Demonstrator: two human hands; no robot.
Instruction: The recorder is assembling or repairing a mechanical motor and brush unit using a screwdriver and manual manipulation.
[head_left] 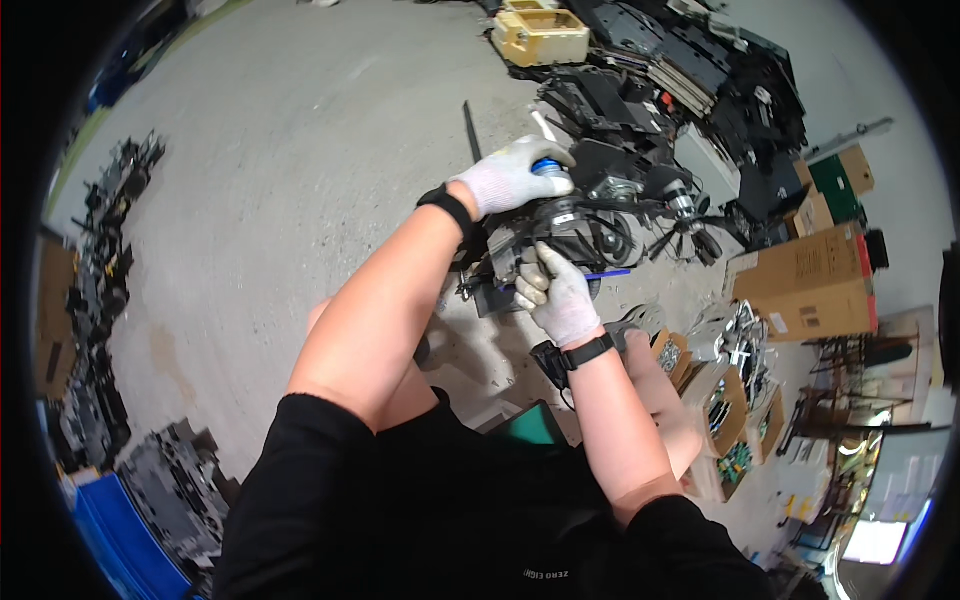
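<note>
My left hand (515,175), in a whitish glove, curls over a blue-topped round part (547,167) at the upper side of a dark machine assembly (520,245). Its fingertips hide much of that part. Lower and to the right, my right hand (560,297), gloved too, is closed against the near side of the assembly. Whatever its curled fingers grip is hidden. A thin blue-purple rod (610,274) sticks out to the right beside this hand; I cannot tell whether the fingers hold it.
Black dismantled parts (605,105) heap up beyond my hands, with a yellowish plastic box (540,38) at the far end. A cardboard box (805,285) and bins of small parts (728,400) stand on the right. More dark parts (95,290) line the left, near a blue container (125,535).
</note>
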